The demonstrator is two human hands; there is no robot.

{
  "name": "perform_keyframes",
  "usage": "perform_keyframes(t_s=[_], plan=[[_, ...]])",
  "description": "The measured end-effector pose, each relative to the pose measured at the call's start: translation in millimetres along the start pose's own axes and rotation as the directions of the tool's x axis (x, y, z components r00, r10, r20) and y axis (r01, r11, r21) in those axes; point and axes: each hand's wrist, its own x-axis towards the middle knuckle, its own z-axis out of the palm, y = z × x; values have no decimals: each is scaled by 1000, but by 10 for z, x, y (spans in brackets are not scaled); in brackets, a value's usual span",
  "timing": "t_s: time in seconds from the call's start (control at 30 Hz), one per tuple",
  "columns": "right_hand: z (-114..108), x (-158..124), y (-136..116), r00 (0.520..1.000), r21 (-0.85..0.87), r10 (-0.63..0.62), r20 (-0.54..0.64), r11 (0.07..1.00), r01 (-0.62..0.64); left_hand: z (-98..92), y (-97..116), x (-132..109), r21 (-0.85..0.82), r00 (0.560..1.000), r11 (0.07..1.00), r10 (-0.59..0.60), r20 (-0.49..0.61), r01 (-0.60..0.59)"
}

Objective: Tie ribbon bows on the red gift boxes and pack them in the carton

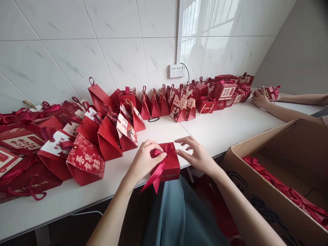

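Observation:
A red gift box [171, 170] rests at the front edge of the white table, right before me. A red satin ribbon [158, 173] is looped in a bow on its top, and its tails hang over the near left side. My left hand [150, 159] pinches the bow near its knot between thumb and fingers. Just off the box's right side, my right hand [196, 155] hovers with fingers apart and nothing in them.
Many red gift boxes [110, 136] line the table [159, 131] along the tiled wall. A cardboard carton [241, 177] holding red ribboned boxes [289, 194] stands at my right. Beyond it, another person's hand [260, 98] holds a ribboned box [272, 93]. A power strip [176, 71] is on the wall.

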Motion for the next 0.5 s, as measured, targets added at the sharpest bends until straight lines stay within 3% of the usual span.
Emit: perform_keyframes(t_s=[0.13,0.2,0.27,0.4,0.5], plan=[[136,205,68,984,74,-144,109,988,136,5,-18,-44,-71,993,997,2,-118,-11],[172,191,19,987,75,-145,66,987,140,13,-15,-85,-80,969,997,-38,-243,19],[180,136,-52,990,60,-139,19,989,137,17,4,-133,-64,950,992,-120,-290,106],[178,38,-172,995,17,-104,-14,994,104,19,61,-198,-34,951,961,-276,-139,274],[212,13,-211,998,46,-36,-46,998,39,42,82,-205,-61,954,960,-278,-113,273]])
